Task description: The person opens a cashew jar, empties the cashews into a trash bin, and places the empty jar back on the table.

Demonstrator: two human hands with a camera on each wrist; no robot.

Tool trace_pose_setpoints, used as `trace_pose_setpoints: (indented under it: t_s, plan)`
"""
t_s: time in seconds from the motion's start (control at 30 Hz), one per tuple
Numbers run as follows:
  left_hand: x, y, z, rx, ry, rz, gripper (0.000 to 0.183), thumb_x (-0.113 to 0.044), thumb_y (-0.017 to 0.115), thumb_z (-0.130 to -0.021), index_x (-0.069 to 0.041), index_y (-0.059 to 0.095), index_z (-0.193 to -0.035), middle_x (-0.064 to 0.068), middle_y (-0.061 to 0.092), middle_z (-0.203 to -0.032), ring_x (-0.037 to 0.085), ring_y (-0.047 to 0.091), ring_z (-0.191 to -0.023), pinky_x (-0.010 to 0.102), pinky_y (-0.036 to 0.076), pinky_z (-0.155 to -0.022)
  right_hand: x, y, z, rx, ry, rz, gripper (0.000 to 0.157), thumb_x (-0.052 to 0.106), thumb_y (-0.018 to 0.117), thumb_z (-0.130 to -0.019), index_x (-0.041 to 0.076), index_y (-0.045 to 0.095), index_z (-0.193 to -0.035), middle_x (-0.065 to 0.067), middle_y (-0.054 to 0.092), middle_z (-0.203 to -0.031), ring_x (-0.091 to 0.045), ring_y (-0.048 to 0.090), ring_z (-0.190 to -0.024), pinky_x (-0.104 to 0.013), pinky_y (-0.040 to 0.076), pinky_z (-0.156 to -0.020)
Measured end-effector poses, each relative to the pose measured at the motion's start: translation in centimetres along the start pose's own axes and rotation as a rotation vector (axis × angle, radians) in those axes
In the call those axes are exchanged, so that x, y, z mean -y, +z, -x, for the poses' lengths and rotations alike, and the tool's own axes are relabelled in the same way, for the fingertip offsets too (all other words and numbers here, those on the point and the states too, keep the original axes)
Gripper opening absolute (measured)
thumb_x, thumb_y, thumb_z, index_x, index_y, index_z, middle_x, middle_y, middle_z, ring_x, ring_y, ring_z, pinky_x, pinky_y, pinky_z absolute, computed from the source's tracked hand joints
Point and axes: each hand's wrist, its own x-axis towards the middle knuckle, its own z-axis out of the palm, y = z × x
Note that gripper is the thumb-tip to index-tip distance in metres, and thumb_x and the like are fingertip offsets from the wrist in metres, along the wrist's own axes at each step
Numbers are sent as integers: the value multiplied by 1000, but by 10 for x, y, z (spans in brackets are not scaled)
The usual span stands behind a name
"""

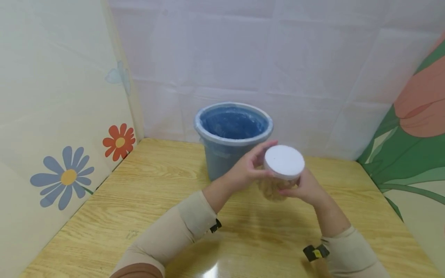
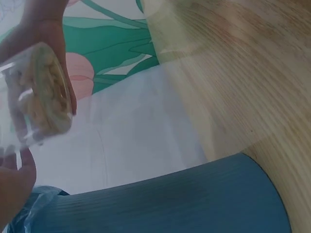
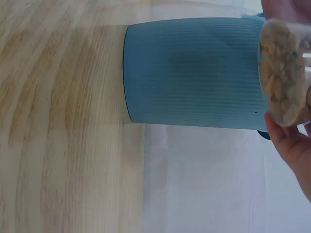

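A clear jar point(image 1: 272, 189) with a white lid point(image 1: 284, 160) is held up above the table, in front of a blue bin. My left hand point(image 1: 248, 168) grips the jar near its lid from the left, thumb toward me. On the other side, my right hand point(image 1: 307, 189) holds the jar's lower body. Pale tan pieces that look like nuts point(image 3: 279, 73) fill the bottom of the jar. The left wrist view also shows the jar point(image 2: 46, 92) between both hands.
The blue bin point(image 1: 222, 160) stands on the wooden table point(image 1: 156, 200) close to the back sheet point(image 1: 208, 50), with a clear liner over its rim. Flower-printed panels point(image 1: 62, 116) flank the table on both sides.
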Motion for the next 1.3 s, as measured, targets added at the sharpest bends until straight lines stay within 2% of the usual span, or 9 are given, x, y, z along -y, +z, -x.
trace_pose_setpoints:
  t_s: [0.1,0.2,0.3,0.47,0.63,0.87,1.1,1.2,1.3]
  plan:
    - [2,-3,-1,60,26,82,107,-56,71,-63,-9,20,-145,9,26,-148,22,38,-127,33,35,-102,-1,-3,1,63,-55,-29,91,-11,73,-57,-5,26,-135,2,42,-128,-11,43,-116,-21,37,-97]
    - [6,-4,-2,115,50,156,112,-54,73,-63,-4,16,-145,13,22,-149,25,35,-129,35,37,-101,-1,-4,0,141,-100,-68,92,-8,74,-56,-2,27,-135,0,43,-129,-14,43,-116,-26,39,-97]
    - [7,-6,-2,157,55,194,112,-52,74,-63,-3,16,-145,17,25,-146,27,36,-128,37,37,-101,0,-4,-1,197,-126,-96,92,-4,75,-57,2,28,-136,-3,43,-129,-17,43,-117,-29,38,-99]
    - [7,-7,-1,197,35,187,108,-52,74,-64,-5,20,-144,19,33,-140,24,39,-124,38,36,-101,-1,-4,-2,230,-131,-111,92,-1,77,-56,4,30,-136,-3,43,-128,-17,43,-116,-30,37,-99]
    - [7,-7,0,199,43,163,105,-50,75,-65,-2,23,-143,21,36,-137,22,41,-123,37,36,-102,-4,-3,-1,226,-133,-97,91,-1,77,-58,3,29,-135,-3,43,-128,-17,43,-116,-29,37,-99]
    - [7,-5,-1,142,50,99,102,-52,74,-65,-5,28,-142,16,39,-137,18,42,-122,35,35,-102,-3,-2,-2,164,-88,-42,93,-7,76,-58,-1,26,-136,-1,40,-130,-15,40,-118,-25,36,-99]
    - [4,-3,-1,11,11,-30,81,-17,74,-73,-17,31,-142,4,42,-138,14,41,-124,38,28,-106,-1,3,-3,49,-26,-21,91,-12,73,-59,-5,25,-135,1,41,-129,-12,41,-117,-21,36,-97]
    - [3,0,-1,-54,-8,-83,82,-12,74,-73,-20,32,-142,2,44,-137,12,41,-124,41,26,-107,-2,5,-3,7,-4,-13,91,-12,74,-59,-3,25,-136,0,41,-129,-11,41,-117,-19,35,-97]
    - [3,4,-1,-121,-41,-123,83,-8,74,-72,-23,33,-141,0,46,-136,12,43,-122,44,26,-106,-1,7,-4,-32,21,10,90,-11,74,-61,-2,26,-136,-6,40,-131,-11,39,-118,-20,34,-98]
